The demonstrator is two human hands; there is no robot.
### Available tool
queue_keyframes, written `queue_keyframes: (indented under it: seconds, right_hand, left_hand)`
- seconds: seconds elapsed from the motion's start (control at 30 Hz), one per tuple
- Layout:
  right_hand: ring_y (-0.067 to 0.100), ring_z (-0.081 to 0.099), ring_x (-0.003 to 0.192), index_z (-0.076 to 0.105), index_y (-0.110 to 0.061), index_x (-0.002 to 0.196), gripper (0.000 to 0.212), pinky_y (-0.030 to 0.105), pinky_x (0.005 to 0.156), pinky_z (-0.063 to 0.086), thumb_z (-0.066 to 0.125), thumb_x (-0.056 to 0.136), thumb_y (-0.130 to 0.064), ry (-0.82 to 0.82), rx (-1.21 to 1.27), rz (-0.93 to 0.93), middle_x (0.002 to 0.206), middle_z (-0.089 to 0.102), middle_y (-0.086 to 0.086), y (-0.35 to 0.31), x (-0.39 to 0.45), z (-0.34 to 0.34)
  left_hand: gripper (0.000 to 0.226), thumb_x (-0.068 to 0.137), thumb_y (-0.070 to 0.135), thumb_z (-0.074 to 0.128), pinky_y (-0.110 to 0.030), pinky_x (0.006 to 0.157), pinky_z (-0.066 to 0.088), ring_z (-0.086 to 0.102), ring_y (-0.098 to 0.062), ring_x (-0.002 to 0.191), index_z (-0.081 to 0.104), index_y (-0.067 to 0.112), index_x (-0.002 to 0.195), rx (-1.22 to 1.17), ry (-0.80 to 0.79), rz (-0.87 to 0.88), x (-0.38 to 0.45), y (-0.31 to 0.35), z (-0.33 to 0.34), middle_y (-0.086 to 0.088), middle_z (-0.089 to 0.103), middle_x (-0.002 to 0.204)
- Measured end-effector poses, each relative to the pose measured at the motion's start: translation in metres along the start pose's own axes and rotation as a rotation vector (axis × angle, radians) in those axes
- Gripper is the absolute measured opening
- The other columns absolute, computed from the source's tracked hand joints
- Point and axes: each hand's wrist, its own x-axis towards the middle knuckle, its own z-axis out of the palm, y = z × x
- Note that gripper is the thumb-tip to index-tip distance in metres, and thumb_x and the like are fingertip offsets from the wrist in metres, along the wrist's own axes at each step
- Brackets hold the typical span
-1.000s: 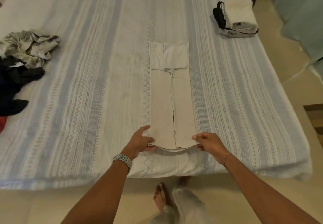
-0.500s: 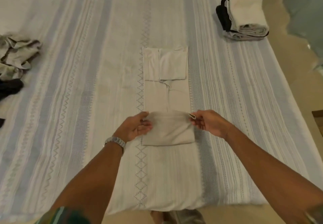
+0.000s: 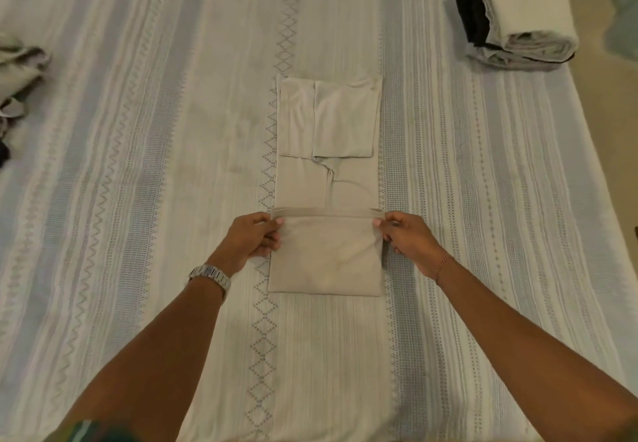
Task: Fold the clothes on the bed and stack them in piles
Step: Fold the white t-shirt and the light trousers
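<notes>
A beige shirt [image 3: 328,179] lies in a long narrow strip in the middle of the striped bed [image 3: 138,165], sleeves folded in at the far end. Its near end is folded up over the body. My left hand [image 3: 253,238] pinches the left corner of that folded hem. At the right corner, my right hand [image 3: 405,238] pinches the same hem. A stack of folded clothes [image 3: 521,17], white on top with grey and black beneath, sits at the bed's far right.
Unfolded clothes [image 3: 17,75], grey and dark, lie crumpled at the left edge of the view. The bed's right edge meets a tan floor [image 3: 607,124]. Bare bedspread lies between the shirt and both heaps.
Both hands lifted the shirt's near hem from the bed edge and carried it away from me, folding the lower part over the body. The view moved closer over the bed.
</notes>
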Motion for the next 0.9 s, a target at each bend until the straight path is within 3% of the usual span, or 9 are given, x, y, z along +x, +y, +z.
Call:
queue_keyframes:
  seconds: [0.23,0.37,0.5,0.57,0.63,0.7,0.8,0.9]
  right_hand:
    - [0.001,0.054,0.056,0.076,-0.019,0.105,0.012,0.014,0.049,0.041,0.068,0.097,-0.014,0.048,0.03,-0.029,0.073,0.064,-0.006,-0.007,0.013,0.003]
    - [0.006,0.064,0.08,0.071,-0.021,0.112,0.015,0.018,0.069,0.05,0.066,0.098,-0.02,0.321,-0.079,-0.052,0.099,0.07,-0.007,0.003,0.013,0.016]
    - [0.008,0.06,0.081,0.061,-0.018,0.106,0.016,0.022,0.062,0.043,0.064,0.099,-0.032,0.388,-0.187,-0.006,0.09,0.062,-0.01,0.013,-0.009,0.034]
    - [0.014,0.063,0.079,0.062,-0.015,0.098,0.024,0.025,0.059,0.044,0.064,0.098,-0.038,0.335,-0.261,0.027,0.084,0.064,-0.007,0.02,-0.023,0.041]
    - [0.016,0.065,0.07,0.066,-0.013,0.085,0.03,0.029,0.057,0.049,0.069,0.094,-0.041,0.245,-0.295,0.077,0.077,0.068,-0.002,0.031,-0.038,0.045]
    - [0.018,0.061,0.062,0.062,-0.012,0.069,0.035,0.028,0.055,0.046,0.072,0.093,-0.036,0.187,-0.331,0.109,0.07,0.066,0.001,0.045,-0.051,0.046]
    - [0.021,0.058,0.064,0.053,-0.014,0.067,0.035,0.036,0.06,0.051,0.074,0.092,-0.025,0.171,-0.205,0.171,0.07,0.06,0.008,0.061,-0.06,0.045]
    - [0.02,0.068,0.072,0.057,-0.012,0.087,0.018,0.038,0.07,0.063,0.074,0.094,-0.016,0.144,0.087,0.216,0.086,0.067,0.015,0.061,-0.069,0.044]
  left_hand:
    - [0.015,0.088,0.02,0.079,-0.024,0.045,0.048,0.061,-0.017,0.05,0.071,0.008,0.091,-0.07,0.145,0.08,0.014,0.006,0.01,-0.007,0.064,0.061]
    - [0.021,0.089,0.017,0.078,-0.029,0.049,0.049,0.061,-0.019,0.052,0.068,0.006,0.103,-0.084,0.262,0.145,0.016,-0.01,0.017,-0.009,0.066,0.066]
    - [0.028,0.084,0.034,0.082,-0.031,0.068,0.054,0.064,-0.015,0.072,0.068,0.013,0.095,0.304,0.433,0.277,0.006,-0.033,0.017,0.0,0.069,0.082]
    - [0.029,0.084,0.039,0.08,-0.032,0.071,0.054,0.064,-0.016,0.074,0.066,0.014,0.081,0.435,0.426,0.275,-0.004,-0.039,0.018,0.003,0.068,0.08]
    - [0.038,0.084,0.042,0.079,-0.032,0.064,0.051,0.062,-0.017,0.064,0.059,0.016,0.063,0.555,0.376,0.234,-0.014,-0.044,0.019,0.002,0.064,0.065]
    - [0.049,0.083,0.046,0.079,-0.029,0.056,0.047,0.06,-0.018,0.054,0.055,0.014,0.054,0.626,0.347,0.149,-0.024,-0.047,0.016,0.0,0.06,0.054]
    - [0.047,0.078,0.048,0.083,-0.027,0.05,0.05,0.065,-0.018,0.051,0.067,0.004,0.067,0.521,0.276,-0.013,-0.031,-0.057,0.011,-0.007,0.07,0.06]
    - [0.035,0.08,0.033,0.086,-0.022,0.043,0.043,0.056,-0.009,0.039,0.071,0.001,0.077,0.34,0.167,-0.084,-0.038,-0.065,0.01,-0.01,0.074,0.067]
